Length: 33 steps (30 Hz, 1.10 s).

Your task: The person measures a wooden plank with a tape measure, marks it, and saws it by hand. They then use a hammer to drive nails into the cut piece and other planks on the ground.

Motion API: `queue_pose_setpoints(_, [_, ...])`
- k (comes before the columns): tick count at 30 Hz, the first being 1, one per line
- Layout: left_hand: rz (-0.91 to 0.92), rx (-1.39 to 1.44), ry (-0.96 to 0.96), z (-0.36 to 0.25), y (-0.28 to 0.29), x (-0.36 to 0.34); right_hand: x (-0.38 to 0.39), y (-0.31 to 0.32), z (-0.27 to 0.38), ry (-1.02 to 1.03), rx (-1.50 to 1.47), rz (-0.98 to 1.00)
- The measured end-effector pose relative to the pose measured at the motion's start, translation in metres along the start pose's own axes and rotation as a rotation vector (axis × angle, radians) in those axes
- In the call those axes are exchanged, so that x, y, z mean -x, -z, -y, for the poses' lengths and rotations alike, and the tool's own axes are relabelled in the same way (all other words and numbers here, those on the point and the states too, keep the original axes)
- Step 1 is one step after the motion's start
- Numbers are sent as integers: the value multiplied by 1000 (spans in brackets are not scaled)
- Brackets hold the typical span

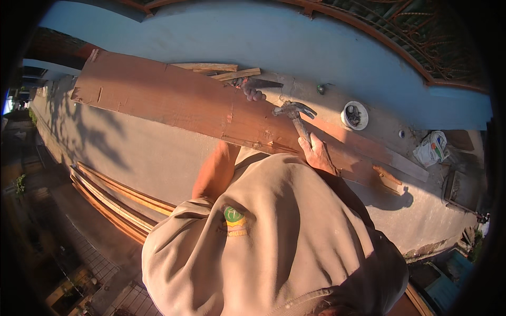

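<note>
A long reddish-brown wooden board (pixel 158 95) lies across in front of me, its edges chipped and split in places. My left forearm passes beneath it, and the fingers of my left hand (pixel 254 94) curl over its far edge; the palm is hidden. A claw hammer (pixel 301 128) is in my right hand (pixel 319 156), which is closed round the handle just above the board. The hammer's worn metal head points away from me, with the curved claw to the right.
Beyond the board lie wood offcuts (pixel 211 67) and a dark blade-like tool (pixel 266 84) by a blue wall (pixel 221 42). A white bucket (pixel 354 116) with dark contents stands right of them, then a white sack (pixel 432 149). Long planks (pixel 118 200) lie at lower left.
</note>
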State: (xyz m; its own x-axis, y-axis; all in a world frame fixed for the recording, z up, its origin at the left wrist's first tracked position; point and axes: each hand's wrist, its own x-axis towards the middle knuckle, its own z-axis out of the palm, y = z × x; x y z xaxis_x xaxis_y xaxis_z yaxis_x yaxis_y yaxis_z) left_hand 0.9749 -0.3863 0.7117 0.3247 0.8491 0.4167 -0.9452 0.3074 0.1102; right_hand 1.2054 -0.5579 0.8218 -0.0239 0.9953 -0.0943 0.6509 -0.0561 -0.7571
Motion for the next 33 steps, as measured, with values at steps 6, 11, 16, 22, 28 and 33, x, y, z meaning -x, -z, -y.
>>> queue_pose_setpoints(6, [-125, 18, 48, 6, -20, -4, 4, -1, 3, 83, 139, -20])
queue_pose_setpoints(11, [-156, -22, 100, -3, -46, -9, -10, 22, 24, 97, -86, -88])
queue_pose_setpoints(16, [-243, 54, 184, -8, -55, -8, -42, 28, 62, 346, -210, -178])
queue_pose_setpoints(22, [-229, 95, 154, -9, -53, -4, -91, 3, 112, 305, -49, 61])
queue_pose_setpoints(28, [-227, 113, 130, -11, -52, -5, -96, 10, 112, 808, -107, -277])
queue_pose_setpoints(33, [-241, 120, 137, -11, -51, -5, -103, -2, 100, 240, 31, 42])
